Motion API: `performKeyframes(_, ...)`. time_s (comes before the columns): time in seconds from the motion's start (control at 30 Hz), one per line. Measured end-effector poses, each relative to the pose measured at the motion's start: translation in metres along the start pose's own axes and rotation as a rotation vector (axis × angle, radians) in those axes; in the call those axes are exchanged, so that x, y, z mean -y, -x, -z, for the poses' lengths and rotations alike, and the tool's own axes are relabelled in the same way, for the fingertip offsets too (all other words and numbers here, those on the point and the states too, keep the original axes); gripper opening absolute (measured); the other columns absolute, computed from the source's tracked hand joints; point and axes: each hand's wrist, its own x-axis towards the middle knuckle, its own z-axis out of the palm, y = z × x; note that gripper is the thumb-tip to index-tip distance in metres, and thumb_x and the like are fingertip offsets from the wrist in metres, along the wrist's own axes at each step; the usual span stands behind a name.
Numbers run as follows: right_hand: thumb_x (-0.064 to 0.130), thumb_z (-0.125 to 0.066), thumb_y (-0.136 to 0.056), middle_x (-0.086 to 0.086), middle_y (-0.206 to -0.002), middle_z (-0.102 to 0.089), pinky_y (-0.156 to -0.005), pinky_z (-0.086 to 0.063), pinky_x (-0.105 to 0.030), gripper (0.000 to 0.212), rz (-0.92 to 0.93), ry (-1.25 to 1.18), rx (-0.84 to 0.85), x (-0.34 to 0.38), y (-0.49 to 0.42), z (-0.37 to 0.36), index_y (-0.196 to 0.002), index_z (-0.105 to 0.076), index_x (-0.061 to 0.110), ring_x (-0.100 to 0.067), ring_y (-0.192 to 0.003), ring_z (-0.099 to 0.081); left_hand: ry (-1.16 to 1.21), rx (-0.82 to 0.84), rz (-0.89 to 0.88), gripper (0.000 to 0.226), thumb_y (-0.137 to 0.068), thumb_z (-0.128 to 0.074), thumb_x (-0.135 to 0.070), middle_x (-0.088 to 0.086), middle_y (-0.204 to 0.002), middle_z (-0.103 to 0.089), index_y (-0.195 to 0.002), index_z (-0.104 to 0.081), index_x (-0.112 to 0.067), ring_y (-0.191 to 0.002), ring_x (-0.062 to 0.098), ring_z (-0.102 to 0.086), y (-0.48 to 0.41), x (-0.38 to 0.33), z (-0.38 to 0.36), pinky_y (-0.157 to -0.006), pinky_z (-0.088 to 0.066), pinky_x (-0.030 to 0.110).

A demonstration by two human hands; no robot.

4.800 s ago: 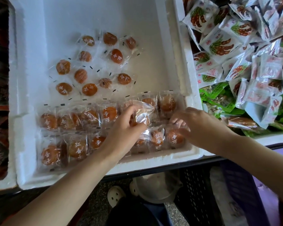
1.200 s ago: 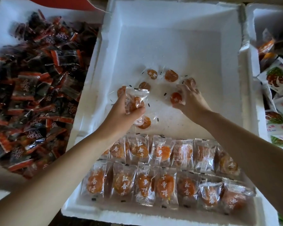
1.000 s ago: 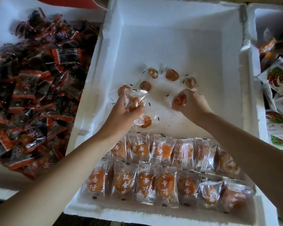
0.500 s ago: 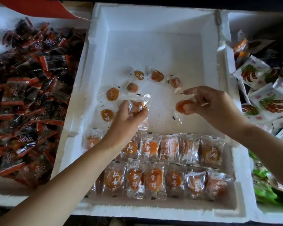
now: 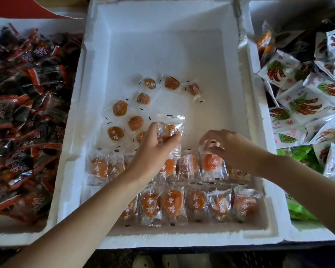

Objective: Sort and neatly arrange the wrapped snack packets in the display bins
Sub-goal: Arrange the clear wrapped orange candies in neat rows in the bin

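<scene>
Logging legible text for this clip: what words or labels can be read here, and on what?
"红杏干": white print on the clear apricot packets in the middle foam bin.
On the dark red packets, left: white characters, too blurred to read.
On the white packets, right: red print, too small to read.

- Bin (image 5: 251,132): white foam.
- Packets (image 5: 170,204): clear, orange fruit, white characters.
- Left-edge packets (image 5: 27,93): black and red.
- Right-edge packets (image 5: 302,105): white, green-and-red picture.

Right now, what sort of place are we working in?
Likely a shop or market stall selling loose snacks: white foam bins side by side, orange snack packets in rows in the middle one, dark red packets heaped left, white packets heaped right.
</scene>
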Motion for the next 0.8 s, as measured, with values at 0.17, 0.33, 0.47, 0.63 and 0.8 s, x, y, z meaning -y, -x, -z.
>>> performKeyframes(0.17, 0.021, -0.051, -0.093, 0.009, -0.114, -0.057, -0.090, -0.044, -0.014, 0.031, 0.020, -0.043, -0.152, 0.013, 0.007, 0.001, -0.123, -0.052, 0.018, 0.000, -0.096, -0.053, -0.018, 0.033, 0.005, 0.028, -0.091, -0.063, -0.030, 0.003, -0.110, -0.065, -0.114, -0.053, -0.018, -0.101, 0.014, -0.061, 0.005, 0.003, -0.006, -0.084, -0.048, 0.022)
performKeyframes(0.33, 0.025, -0.061, -0.086, 0.019, -0.093, -0.060, -0.078, -0.051, -0.013, 0.023, -0.015, -0.437, -0.179, 0.049, 0.015, 0.005, -0.105, -0.051, 0.034, 0.002, -0.085, -0.062, -0.070, 0.033, -0.016, 0.029, -0.081, -0.073, -0.029, 0.003, -0.097, -0.067, -0.096, -0.052, -0.014, -0.087, 0.009, -0.064, 0.009, 0.006, -0.012, -0.078, -0.049, 0.017)
performKeyframes(0.47, 0.019, -0.071, -0.080, 0.008, -0.088, -0.067, -0.072, -0.057, -0.024, 0.019, -0.114, -0.505, -0.198, 0.052, 0.009, 0.006, -0.084, -0.056, 0.029, -0.007, -0.077, -0.067, -0.042, 0.054, -0.016, 0.034, -0.083, -0.069, -0.032, 0.003, -0.110, -0.067, -0.108, -0.054, -0.015, -0.097, 0.009, -0.063, 0.016, 0.005, -0.012, -0.074, -0.051, 0.015)
performKeyframes(0.63, 0.011, -0.069, -0.080, 0.005, -0.070, -0.069, -0.059, -0.057, -0.021, 0.014, -0.165, -0.710, -0.222, 0.045, 0.002, 0.014, -0.080, -0.056, 0.017, -0.009, -0.064, -0.069, -0.011, 0.040, 0.003, 0.016, -0.092, -0.055, -0.033, -0.013, -0.101, -0.065, -0.104, -0.054, -0.023, -0.098, -0.002, -0.061, 0.023, 0.014, -0.001, -0.092, -0.047, 0.023)
performKeyframes(0.8, 0.012, -0.066, -0.084, 0.008, -0.079, -0.068, -0.065, -0.055, -0.016, 0.016, -0.147, -0.554, -0.274, 0.041, 0.004, 0.016, -0.096, -0.059, 0.020, -0.007, -0.065, -0.067, 0.068, -0.012, 0.026, 0.008, -0.096, -0.054, -0.027, -0.021, -0.099, -0.060, -0.103, -0.054, -0.029, -0.085, -0.016, -0.059, 0.025, 0.014, 0.004, -0.075, -0.044, 0.008)
